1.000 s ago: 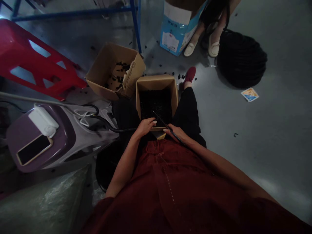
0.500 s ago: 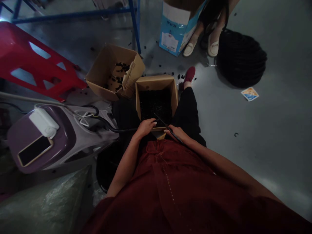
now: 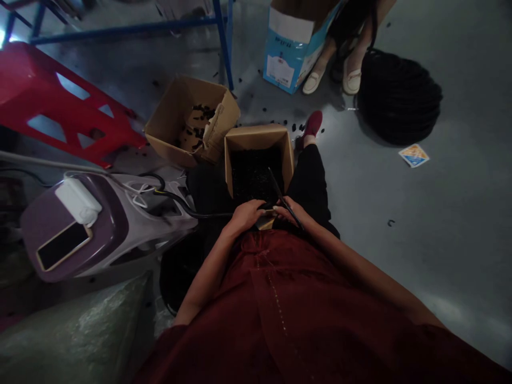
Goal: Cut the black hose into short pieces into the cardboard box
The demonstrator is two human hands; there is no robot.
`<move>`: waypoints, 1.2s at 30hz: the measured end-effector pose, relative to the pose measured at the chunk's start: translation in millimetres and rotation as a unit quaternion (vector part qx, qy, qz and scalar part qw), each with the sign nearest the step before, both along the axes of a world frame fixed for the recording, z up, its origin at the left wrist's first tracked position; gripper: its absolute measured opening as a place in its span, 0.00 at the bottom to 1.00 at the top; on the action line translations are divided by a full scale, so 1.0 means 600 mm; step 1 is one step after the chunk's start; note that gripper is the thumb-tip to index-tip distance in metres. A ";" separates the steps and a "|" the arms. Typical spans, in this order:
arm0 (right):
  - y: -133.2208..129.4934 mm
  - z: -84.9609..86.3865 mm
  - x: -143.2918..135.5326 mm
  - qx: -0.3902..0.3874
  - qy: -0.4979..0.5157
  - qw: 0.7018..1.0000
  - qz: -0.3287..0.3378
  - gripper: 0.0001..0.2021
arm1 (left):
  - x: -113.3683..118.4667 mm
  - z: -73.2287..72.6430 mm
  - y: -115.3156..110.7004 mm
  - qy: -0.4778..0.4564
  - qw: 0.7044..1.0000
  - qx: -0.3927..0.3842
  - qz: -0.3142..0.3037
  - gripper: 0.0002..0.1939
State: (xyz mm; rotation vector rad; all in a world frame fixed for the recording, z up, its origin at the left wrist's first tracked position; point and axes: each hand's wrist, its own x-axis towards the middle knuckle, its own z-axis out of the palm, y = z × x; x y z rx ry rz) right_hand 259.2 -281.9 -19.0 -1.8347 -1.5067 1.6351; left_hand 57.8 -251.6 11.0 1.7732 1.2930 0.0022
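My left hand [image 3: 247, 214] is closed around a black tube [image 3: 210, 215] that comes in from the left. The tube's dark end pokes out between my two hands. In my right hand [image 3: 294, 210] is a long, thin, dark blade-like tool [image 3: 277, 185], slanting up and left; its exact kind is too dim to make out. Both hands are close together over the near rim of a cardboard box [image 3: 257, 133]. Small black pieces [image 3: 256, 169] lie thickly inside that box, which stands between my legs.
A second cardboard box [image 3: 166, 125] holds scattered black pieces. On the left are a red plastic stool [image 3: 48, 101] and a purple-topped stool [image 3: 108, 218] bearing a phone [image 3: 64, 245]. Ahead are a blue carton [image 3: 282, 58], another person's feet [image 3: 352, 80] and a black coil [image 3: 400, 98].
My hands have come closer together. The tool in my right hand has turned steeper, its tip now further right and higher. The whole view has shifted slightly.
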 end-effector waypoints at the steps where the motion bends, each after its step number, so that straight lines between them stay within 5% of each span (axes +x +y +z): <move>1: -0.001 0.001 -0.001 0.002 0.041 0.999 -0.029 0.18 | 0.006 0.007 -0.005 0.003 1.000 -0.008 -0.008 0.26; 5: -0.004 0.013 -0.007 0.035 0.137 0.986 -0.087 0.22 | 0.026 0.031 -0.022 0.016 0.999 -0.045 -0.018 0.39; 9: -0.005 0.034 -0.014 0.030 0.173 0.978 -0.110 0.23 | 0.041 0.045 -0.027 0.014 0.999 -0.025 -0.029 0.38; 15: -0.001 0.068 0.008 0.029 0.186 0.969 -0.159 0.22 | 0.012 0.068 -0.036 0.142 0.964 0.173 -0.140 0.30; 25: 0.016 0.092 0.083 0.054 0.199 0.920 -0.333 0.25 | -0.145 0.059 -0.045 0.242 0.922 0.284 0.103 0.11; 29: 0.035 0.084 0.107 0.096 0.197 0.907 -0.361 0.22 | -0.137 0.061 -0.071 0.190 0.955 0.217 0.071 0.12; 36: 0.054 0.064 0.105 0.125 0.148 0.906 -0.377 0.20 | -0.133 0.087 -0.107 0.017 0.997 -0.075 0.019 0.18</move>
